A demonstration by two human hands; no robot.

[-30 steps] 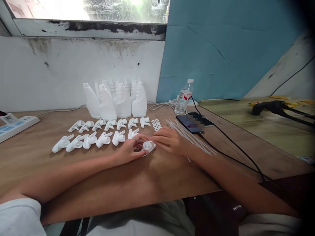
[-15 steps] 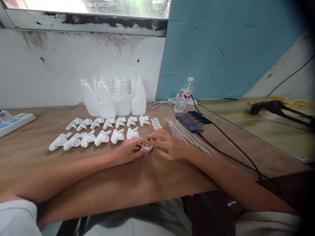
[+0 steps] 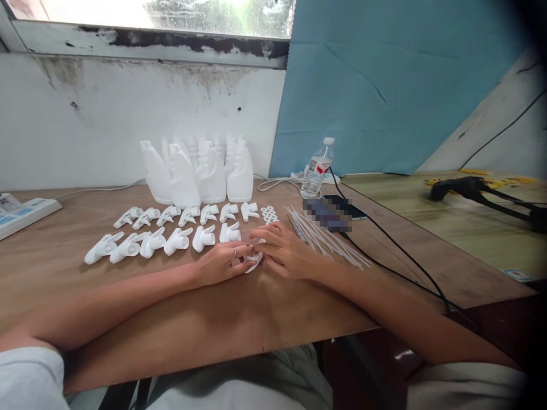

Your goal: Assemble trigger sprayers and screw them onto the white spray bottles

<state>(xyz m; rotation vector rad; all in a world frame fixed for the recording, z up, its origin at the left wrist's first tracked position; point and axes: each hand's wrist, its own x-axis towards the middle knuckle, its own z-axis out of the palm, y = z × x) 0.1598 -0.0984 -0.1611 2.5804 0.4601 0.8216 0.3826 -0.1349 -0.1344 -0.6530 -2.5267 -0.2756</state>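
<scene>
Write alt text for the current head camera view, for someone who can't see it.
A person's left hand holds a small white plastic part at a brown table, with the right hand against it. Beyond, white trigger heads lie in two rows before standing white bottles; thin white tubes lie at right.

The brown table [image 3: 183,324] bears bottles [image 3: 212,177] and trigger heads [image 3: 176,241].

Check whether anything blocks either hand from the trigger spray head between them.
Nothing visible does: the left hand holds the trigger spray head, and the right hand overlaps it, hiding part.
</scene>
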